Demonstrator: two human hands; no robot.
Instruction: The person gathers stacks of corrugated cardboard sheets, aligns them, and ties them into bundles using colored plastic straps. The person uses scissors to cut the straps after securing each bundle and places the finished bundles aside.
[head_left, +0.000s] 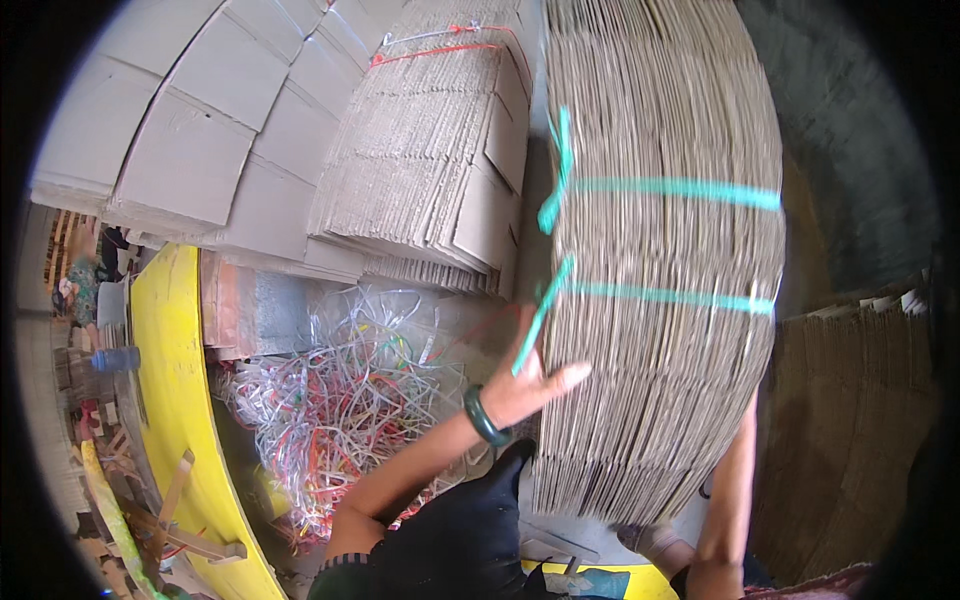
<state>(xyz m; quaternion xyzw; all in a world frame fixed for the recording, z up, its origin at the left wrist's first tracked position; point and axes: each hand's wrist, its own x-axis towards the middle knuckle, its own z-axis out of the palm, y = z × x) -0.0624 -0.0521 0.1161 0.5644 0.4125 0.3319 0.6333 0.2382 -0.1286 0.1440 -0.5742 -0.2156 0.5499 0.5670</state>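
A tall bundle of flat brown cardboard sheets (640,400) fills the middle right, slightly blurred. Two green straps (670,294) run across it, their knotted ends hanging at its left edge. My left hand (525,385), below a dark green bangle (484,418), grips the bundle's left edge: the thumb lies toward the front, the fingers point up along the side. At the bundle's lower right, my right forearm (728,500) reaches up behind it. The bundle hides my right hand and its fingers.
Stacked cardboard (415,150) with red ties stands at the back. A heap of tangled plastic strapping (330,410) lies at left beside a yellow panel (175,400). More cardboard (850,400) stands at right. Another person (82,285) is at far left.
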